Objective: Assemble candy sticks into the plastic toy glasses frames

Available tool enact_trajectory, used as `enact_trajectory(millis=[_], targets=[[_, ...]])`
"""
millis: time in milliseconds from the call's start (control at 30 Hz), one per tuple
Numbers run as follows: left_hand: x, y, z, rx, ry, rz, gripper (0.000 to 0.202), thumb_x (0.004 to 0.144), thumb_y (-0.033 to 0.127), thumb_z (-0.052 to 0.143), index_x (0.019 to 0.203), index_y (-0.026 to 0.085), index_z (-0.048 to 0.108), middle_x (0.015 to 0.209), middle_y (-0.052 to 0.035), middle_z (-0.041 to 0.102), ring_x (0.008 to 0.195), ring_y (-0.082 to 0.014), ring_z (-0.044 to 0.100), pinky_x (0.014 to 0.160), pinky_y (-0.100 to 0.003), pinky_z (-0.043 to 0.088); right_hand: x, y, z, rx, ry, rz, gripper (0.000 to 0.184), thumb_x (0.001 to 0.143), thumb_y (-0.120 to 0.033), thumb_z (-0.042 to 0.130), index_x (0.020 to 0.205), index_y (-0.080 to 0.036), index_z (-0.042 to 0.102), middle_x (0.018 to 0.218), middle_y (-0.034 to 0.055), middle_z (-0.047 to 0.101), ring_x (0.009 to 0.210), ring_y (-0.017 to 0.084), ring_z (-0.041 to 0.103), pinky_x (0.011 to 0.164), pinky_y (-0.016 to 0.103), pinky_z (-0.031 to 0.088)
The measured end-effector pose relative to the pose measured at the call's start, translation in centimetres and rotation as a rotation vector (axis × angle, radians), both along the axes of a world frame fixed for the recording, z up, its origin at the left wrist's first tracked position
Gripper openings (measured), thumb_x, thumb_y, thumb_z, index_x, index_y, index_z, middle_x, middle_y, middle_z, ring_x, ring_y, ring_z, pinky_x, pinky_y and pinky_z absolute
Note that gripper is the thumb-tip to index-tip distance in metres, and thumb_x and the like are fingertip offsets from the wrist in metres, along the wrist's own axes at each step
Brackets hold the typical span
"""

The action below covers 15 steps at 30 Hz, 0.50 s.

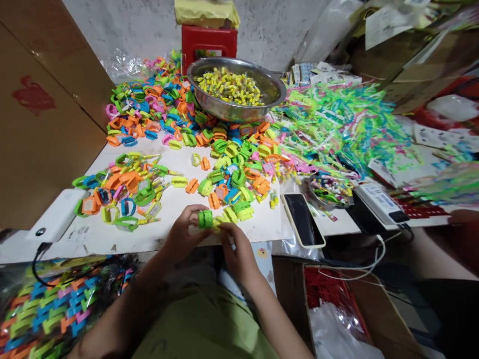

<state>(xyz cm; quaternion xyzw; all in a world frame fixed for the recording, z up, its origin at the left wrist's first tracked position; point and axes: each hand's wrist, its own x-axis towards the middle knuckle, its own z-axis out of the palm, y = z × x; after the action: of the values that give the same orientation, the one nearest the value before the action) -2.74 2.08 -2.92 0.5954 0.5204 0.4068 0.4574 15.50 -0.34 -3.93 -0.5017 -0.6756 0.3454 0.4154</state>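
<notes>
I held a small green ring point(205, 219) at the near edge of the bench point(175, 199). It was bright green plastic, bent round like a little band. My left hand point(183, 234) pinched it. My right hand point(235, 249) gripped its yellow end.
</notes>
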Motion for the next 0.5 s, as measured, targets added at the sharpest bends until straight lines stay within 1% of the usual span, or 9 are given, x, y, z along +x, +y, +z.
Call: enact_trajectory(millis=[67, 133, 167, 233, 300, 333, 400, 467, 500], targets=[[0.2, -0.3, 0.2, -0.011, -0.054, 0.022, 0.05, 0.076, 0.039, 0.074, 0.116, 0.019, 0.051, 0.113, -0.01, 0.064, 0.092, -0.02, 0.064, 0.081, -0.033, 0.052, -0.2, 0.7, -0.5, -0.036, 0.057, 0.02, 0.016, 0.097, -0.029, 0.045, 0.104, -0.022, 0.057, 0.111, 0.0089, 0.067, 0.105, 0.02, 0.063, 0.091, 0.034, 0.049], [0.3, -0.4, 0.2, -0.053, -0.14, 0.007, 0.048, 0.079, 0.04, 0.071, 0.117, 0.019, 0.05, 0.11, -0.0096, 0.065, 0.095, -0.0203, 0.064, 0.079, -0.031, 0.051, -0.2, 1.2, -0.6, -0.046, 0.111, 0.024, 0.017, 0.098, -0.032, 0.045, 0.104, -0.021, 0.056, 0.116, 0.0099, 0.065, 0.111, 0.02, 0.061, 0.095, 0.035, 0.047], [0.4, -0.4, 0.1, -0.083, -0.182, -0.013, 0.048, 0.08, 0.04, 0.069, 0.118, 0.019, 0.05, 0.107, -0.0088, 0.066, 0.095, -0.0203, 0.063, 0.079, -0.031, 0.051, -0.1, 1.3, -0.6, -0.036, 0.13, 0.009, 0.017, 0.097, -0.033, 0.045, 0.104, -0.021, 0.056, 0.116, 0.0098, 0.065, 0.111, 0.02, 0.06, 0.095, 0.035, 0.047], [0.6, -0.7, 0.1, -0.135, -0.239, -0.052, 0.049, 0.082, 0.042, 0.067, 0.121, 0.019, 0.048, 0.1, -0.0065, 0.066, 0.091, -0.0198, 0.064, 0.077, -0.03, 0.05, 0.2, 1.4, -0.2, -0.001, 0.146, -0.04, 0.018, 0.097, -0.034, 0.047, 0.105, -0.021, 0.056, 0.108, 0.0084, 0.066, 0.105, 0.02, 0.062, 0.091, 0.034, 0.048], [0.8, -1.0, 0.2, -0.138, -0.255, -0.08, 0.048, 0.083, 0.041, 0.066, 0.122, 0.02, 0.048, 0.098, -0.0052, 0.064, 0.088, -0.0192, 0.063, 0.075, -0.03, 0.05, 0.5, 1.1, 0.4, 0.032, 0.119, -0.075, 0.017, 0.097, -0.034, 0.048, 0.106, -0.021, 0.056, 0.101, 0.0065, 0.066, 0.097, 0.019, 0.063, 0.085, 0.032, 0.049], [0.8, -1.1, 0.3, -0.106, -0.242, -0.091, 0.046, 0.084, 0.04, 0.065, 0.122, 0.021, 0.049, 0.101, -0.0056, 0.063, 0.091, -0.0195, 0.062, 0.077, -0.03, 0.051, 0.6, 0.9, 0.8, 0.044, 0.091, -0.076, 0.016, 0.097, -0.033, 0.048, 0.105, -0.022, 0.056, 0.099, 0.0058, 0.065, 0.094, 0.019, 0.063, 0.083, 0.032, 0.049], [0.9, -1.4, 0.5, 0.021, -0.18, -0.117, 0.039, 0.085, 0.037, 0.064, 0.12, 0.022, 0.052, 0.11, -0.0075, 0.059, 0.103, -0.0214, 0.059, 0.088, -0.033, 0.049, 0.7, 0.4, 1.5, 0.075, 0.04, -0.049, 0.014, 0.097, -0.03, 0.048, 0.105, -0.022, 0.056, 0.098, 0.0051, 0.064, 0.092, 0.019, 0.062, 0.082, 0.031, 0.049], [1.1, -1.5, 0.9, 0.162, -0.104, -0.15, 0.034, 0.086, 0.033, 0.063, 0.117, 0.023, 0.055, 0.118, -0.0091, 0.056, 0.117, -0.0228, 0.052, 0.1, -0.036, 0.044, 0.7, 0.0, 2.0, 0.116, 0.0, -0.026, 0.012, 0.097, -0.027, 0.048, 0.106, -0.023, 0.056, 0.1, 0.0049, 0.064, 0.093, 0.019, 0.061, 0.082, 0.031, 0.048], [1.2, -1.6, 1.1, 0.201, -0.071, -0.169, 0.032, 0.087, 0.032, 0.063, 0.117, 0.023, 0.055, 0.12, -0.0094, 0.056, 0.12, -0.0227, 0.051, 0.103, -0.037, 0.042, 0.7, -0.1, 2.1, 0.135, -0.016, -0.023, 0.012, 0.097, -0.025, 0.048, 0.106, -0.023, 0.055, 0.101, 0.0047, 0.064, 0.094, 0.018, 0.061, 0.082, 0.031, 0.048]])
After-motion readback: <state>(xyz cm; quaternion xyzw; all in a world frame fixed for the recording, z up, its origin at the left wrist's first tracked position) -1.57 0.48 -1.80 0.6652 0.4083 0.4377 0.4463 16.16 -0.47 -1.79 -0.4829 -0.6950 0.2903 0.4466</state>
